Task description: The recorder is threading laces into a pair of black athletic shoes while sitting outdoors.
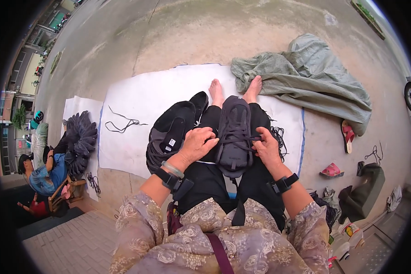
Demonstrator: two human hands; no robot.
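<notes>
A dark grey lace-up shoe upper (233, 125) lies across my lap between my knees, its rounded toe towards my feet. Black laces zigzag down its middle. At its right edge my right hand (266, 147) is closed, thumb and finger pinching a black shoelace (252, 138) drawn out from the upper. My left hand (199, 143) is beside its left edge with fingers curled together; whether a lace end is between them is hidden. Beyond that hand, several more black shoe uppers (172, 123) are stacked over my left leg. A bunch of black laces (278, 137) hangs by my right knee.
A white sheet (132, 98) lies under my bare feet, with a loose black lace (121, 124) on it. A grey-green cloth (310, 82) is heaped at the far right. Red sandals (347, 133) lie right of the sheet. Another person (50, 176) sits at the left by stacked dark uppers (81, 141).
</notes>
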